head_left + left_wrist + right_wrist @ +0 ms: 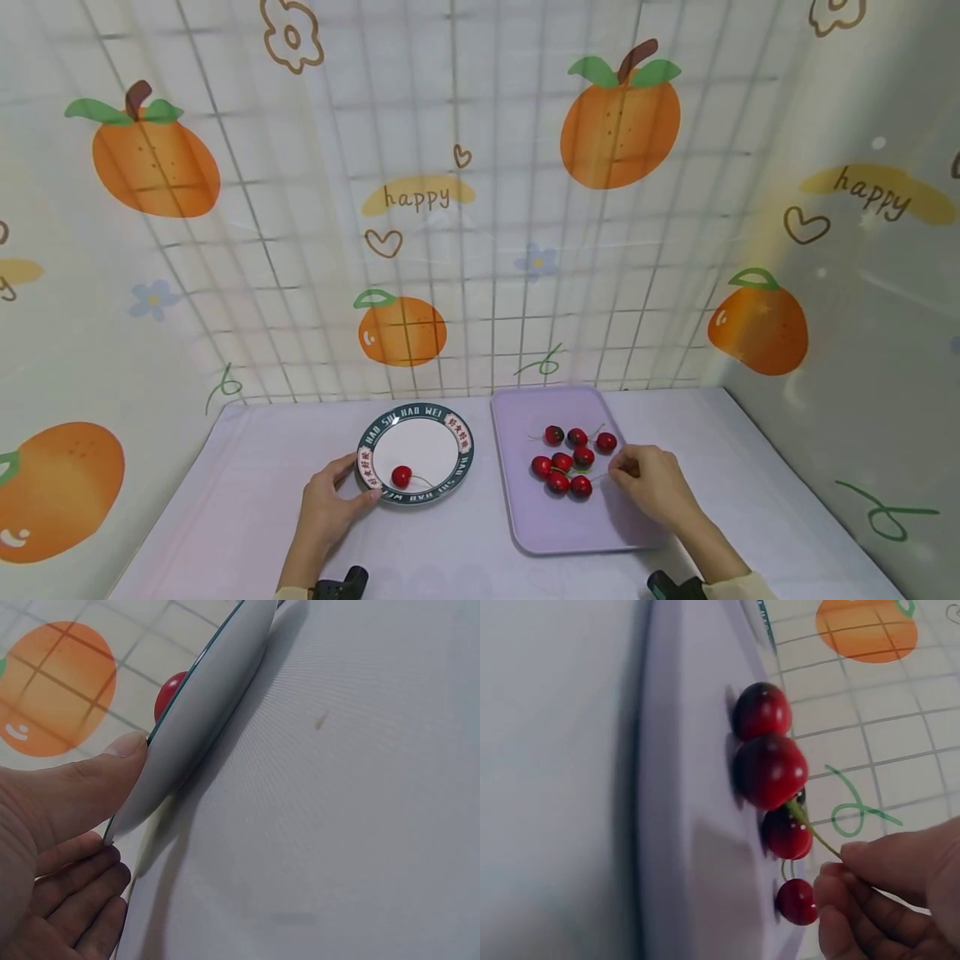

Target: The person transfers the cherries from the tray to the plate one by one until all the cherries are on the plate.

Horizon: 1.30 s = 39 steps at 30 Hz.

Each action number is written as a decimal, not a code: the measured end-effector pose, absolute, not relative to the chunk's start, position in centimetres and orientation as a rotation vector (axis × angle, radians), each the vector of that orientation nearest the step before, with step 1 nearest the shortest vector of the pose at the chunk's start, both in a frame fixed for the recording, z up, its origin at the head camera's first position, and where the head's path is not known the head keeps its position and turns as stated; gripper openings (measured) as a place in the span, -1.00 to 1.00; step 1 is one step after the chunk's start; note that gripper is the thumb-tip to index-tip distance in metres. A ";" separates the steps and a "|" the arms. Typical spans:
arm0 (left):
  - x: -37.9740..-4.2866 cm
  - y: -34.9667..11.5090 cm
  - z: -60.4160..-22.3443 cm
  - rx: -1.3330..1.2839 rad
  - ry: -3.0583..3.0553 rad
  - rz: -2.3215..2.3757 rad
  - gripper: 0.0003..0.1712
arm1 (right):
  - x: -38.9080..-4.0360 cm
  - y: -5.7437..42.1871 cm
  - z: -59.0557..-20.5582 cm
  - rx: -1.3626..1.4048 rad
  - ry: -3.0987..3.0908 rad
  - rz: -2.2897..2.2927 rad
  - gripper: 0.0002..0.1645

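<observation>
A white plate (416, 446) with a dark green lettered rim stands on the left, one red cherry (401, 477) with its stem lying in it. My left hand (330, 504) holds the plate's left and near rim between thumb and fingers; in the left wrist view the thumb (124, 746) touches the edge. On the right, several dark red cherries (557, 482) lie grouped on a lilac tray (547, 529). Thumb and forefinger of my right hand (652, 483) pinch the stem (817, 834) of the nearest right cherry (771, 771), which appears to rest on the tray.
A white cloth (450, 558) covers the table. Behind and at both sides hang pale curtains printed with oranges (401, 332); a wire grid (495, 275) shows through at the back. A dark wrist strap (341, 583) sits on the left wrist.
</observation>
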State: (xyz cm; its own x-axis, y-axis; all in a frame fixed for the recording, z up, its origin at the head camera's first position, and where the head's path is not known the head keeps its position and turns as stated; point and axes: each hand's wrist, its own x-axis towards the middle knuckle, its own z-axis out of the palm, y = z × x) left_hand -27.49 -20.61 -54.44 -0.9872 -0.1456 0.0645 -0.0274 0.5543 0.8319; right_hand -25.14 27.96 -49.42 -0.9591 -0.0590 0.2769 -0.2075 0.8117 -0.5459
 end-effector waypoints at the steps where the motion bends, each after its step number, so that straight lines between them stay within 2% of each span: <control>1: -27.5 -20.6 -54.5 0.146 -2.656 -1.420 -0.01 | -25.1 27.9 -49.2 0.202 -2.750 0.879 -0.86; 9: -27.5 -20.7 -54.5 0.137 -2.649 -1.405 -0.02 | -25.1 27.2 -47.1 0.142 -2.762 0.971 -0.92; 21: -27.5 -20.6 -54.4 0.139 -2.642 -1.428 -0.04 | -25.5 25.7 -44.3 0.202 -2.687 0.988 -0.95; 39: -27.4 -20.7 -54.0 0.124 -2.620 -1.420 -0.09 | -27.6 20.7 -42.1 0.277 -2.599 1.070 -0.93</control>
State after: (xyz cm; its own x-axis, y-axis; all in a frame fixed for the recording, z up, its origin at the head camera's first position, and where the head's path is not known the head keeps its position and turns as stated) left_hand -27.45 -20.65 -53.99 -0.9840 -0.1476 0.0996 0.0029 0.5460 0.8378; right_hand -27.55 20.70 -42.07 -0.9313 -0.0580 0.3595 -0.2943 0.7013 -0.6492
